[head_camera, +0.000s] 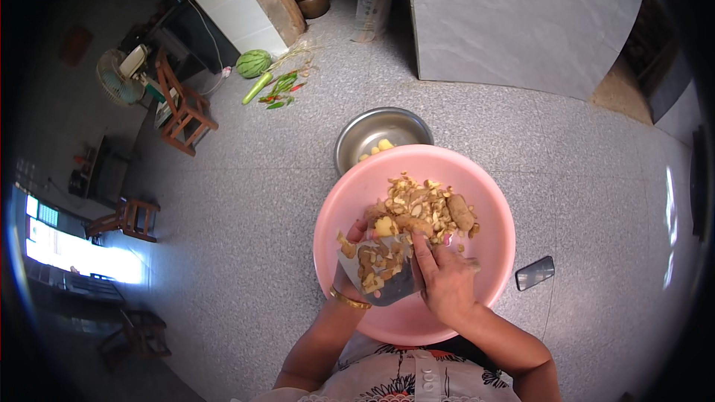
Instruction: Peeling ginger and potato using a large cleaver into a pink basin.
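Note:
My right hand (447,285) grips a broad-bladed cleaver (399,276), its index finger stretched along the blade. Brown peelings (374,262) cling to the flat of the blade. Behind that blade, my left hand (346,285) is largely hidden; its fingers curl around a partly peeled potato (385,226) with a pale yellow cut face. Both hands are over a pink plastic basin (325,223), where a heap of peelings (419,195) lies. An unpeeled potato (460,212) rests at the right side of the heap, and another brown tuber (414,225) lies close to the blade.
Just beyond the basin stands a steel bowl (357,134) with several peeled potatoes (382,145). A smartphone (534,273) lies on the speckled floor at right. Farther off are a watermelon (253,63), a long green gourd (257,87), chilli peppers (284,86), a wooden chair (184,109) and a fan (118,77).

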Demonstrator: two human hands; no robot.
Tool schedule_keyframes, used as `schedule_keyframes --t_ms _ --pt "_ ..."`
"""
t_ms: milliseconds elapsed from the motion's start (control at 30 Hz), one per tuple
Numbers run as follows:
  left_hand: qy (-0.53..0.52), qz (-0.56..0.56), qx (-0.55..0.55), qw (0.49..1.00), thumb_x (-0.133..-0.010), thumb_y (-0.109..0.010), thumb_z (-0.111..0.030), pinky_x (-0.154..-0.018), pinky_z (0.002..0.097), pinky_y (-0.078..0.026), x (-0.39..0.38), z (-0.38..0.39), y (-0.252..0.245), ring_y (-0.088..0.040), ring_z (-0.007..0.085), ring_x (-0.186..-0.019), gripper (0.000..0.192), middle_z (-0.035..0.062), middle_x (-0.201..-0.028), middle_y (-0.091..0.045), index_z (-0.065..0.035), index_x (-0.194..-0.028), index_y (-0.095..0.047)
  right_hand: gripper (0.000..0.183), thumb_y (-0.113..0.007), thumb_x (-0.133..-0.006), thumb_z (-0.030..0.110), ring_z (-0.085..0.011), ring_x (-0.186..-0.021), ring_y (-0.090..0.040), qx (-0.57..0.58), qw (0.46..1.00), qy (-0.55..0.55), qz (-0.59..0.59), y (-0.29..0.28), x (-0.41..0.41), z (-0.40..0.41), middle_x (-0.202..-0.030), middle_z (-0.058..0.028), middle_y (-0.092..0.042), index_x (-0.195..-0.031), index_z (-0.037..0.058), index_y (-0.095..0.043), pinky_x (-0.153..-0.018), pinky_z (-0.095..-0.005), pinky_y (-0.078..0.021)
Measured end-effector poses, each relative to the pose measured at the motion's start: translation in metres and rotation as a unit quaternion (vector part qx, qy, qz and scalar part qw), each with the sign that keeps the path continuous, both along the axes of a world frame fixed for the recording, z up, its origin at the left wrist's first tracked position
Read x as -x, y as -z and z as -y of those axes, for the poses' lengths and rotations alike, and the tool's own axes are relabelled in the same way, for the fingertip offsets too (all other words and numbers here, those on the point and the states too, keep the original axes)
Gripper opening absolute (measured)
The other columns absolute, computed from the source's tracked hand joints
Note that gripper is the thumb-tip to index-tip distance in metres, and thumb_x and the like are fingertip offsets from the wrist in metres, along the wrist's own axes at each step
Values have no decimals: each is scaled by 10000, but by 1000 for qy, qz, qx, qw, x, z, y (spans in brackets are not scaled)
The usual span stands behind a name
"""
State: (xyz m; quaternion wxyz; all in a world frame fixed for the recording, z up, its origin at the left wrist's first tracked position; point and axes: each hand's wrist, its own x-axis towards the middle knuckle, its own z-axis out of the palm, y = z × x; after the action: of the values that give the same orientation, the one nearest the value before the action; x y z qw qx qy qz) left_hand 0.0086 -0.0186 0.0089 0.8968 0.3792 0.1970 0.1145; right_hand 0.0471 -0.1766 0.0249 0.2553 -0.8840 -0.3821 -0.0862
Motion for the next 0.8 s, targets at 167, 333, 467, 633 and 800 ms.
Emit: schedule_keyframes --t_ms 167,333,467,633,800 --pt "14 105 54 993 -889 -477 -29 -856 331 -519 12 0 7 -567 205 -1062 342 109 -1176 -547 -41 -1229 -442 545 -568 -753 80 -256 -554 -531 14 998 56 16 -1 -2 0 -770 -120 -518 -1289 40 -475 -485 -378 -449" --pt "11 31 22 999 -870 -536 -74 -888 325 -498 7 8 -20 -554 207 -1077 392 101 -1188 -540 -34 -1245 -427 543 -568 -758 82 -266 -541 -537 41 996 74 -15 0 -8 5 -753 -120 -512 -1291 45 -473 -493 -382 -454" --pt "28 109 29 993 -897 -542 -122 -900 306 -484 -1 -2 5 -549 183 -1073 375 99 -1181 -539 -41 -1244 -426 538 -556 -770 76 -279 -557 -548 -29 999 3 -32 -4 1 -1 -740 -117 -501 -1300 53 -465 -515 -389 -466" --pt "8 43 -34 998 -881 -586 -170 -910 310 -477 -9 3 6 -534 177 -1085 423 90 -1186 -532 -50 -1251 -422 442 -630 -777 94 -256 -534 -525 -49 998 13 -28 -5 2 -2 -661 -93 -492 -1210 49 -552 -485 -376 -428" --pt "33 96 60 993 -834 -624 -115 -915 317 -479 0 4 4 -527 185 -1099 472 82 -1192 -529 -54 -1257 -423 540 -562 -764 74 -265 -553 -551 9 1000 12 -21 4 0 1 -751 -114 -506 -1295 47 -469 -519 -376 -468"
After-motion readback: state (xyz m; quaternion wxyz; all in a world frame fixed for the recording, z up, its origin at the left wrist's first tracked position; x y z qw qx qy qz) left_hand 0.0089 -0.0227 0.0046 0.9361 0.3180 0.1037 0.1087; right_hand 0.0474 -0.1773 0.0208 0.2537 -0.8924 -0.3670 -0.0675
